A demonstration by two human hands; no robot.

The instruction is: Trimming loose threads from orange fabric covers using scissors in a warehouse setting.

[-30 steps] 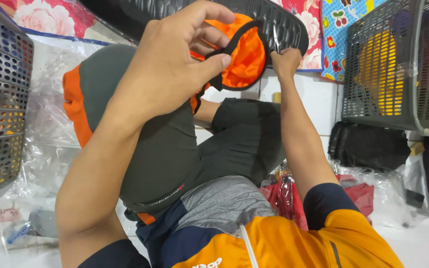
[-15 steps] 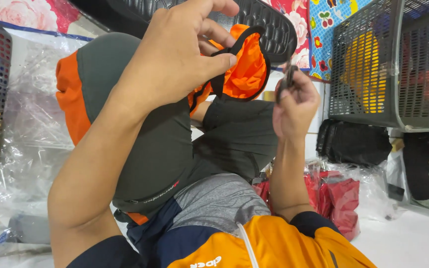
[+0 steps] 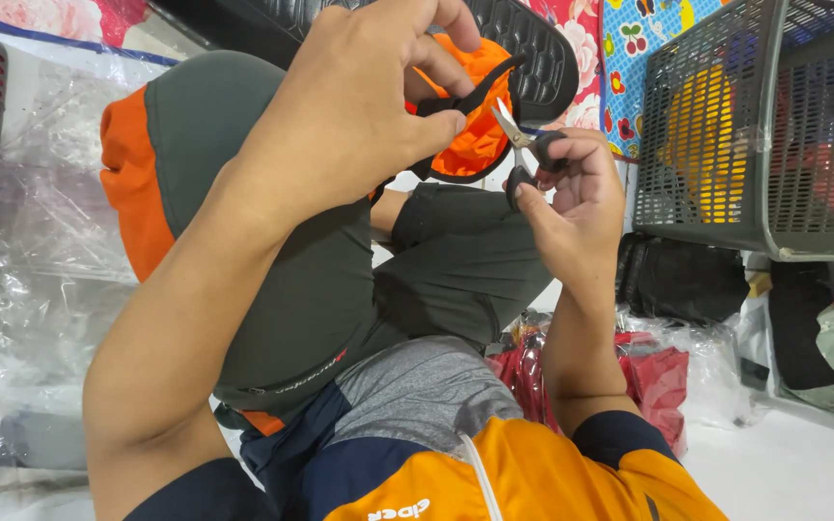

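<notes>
Pinched between thumb and fingers of the left hand, an orange garment piece with black edging is held up over the lap, its black strap pulled taut across the fabric. From my remote seat, I see the right hand closed around a small pair of thread snips, dark handles in the fingers, the metal blades pointing up and touching the strap's edge. Both hands work just in front of a raised knee in dark grey shorts with orange trim. A black ribbed sandal sole sits just behind the orange piece. To the right stands a grey plastic mesh basket with coloured goods inside; a red bag in clear plastic lies beneath the right forearm, and clear plastic sheeting spreads at left.
</notes>
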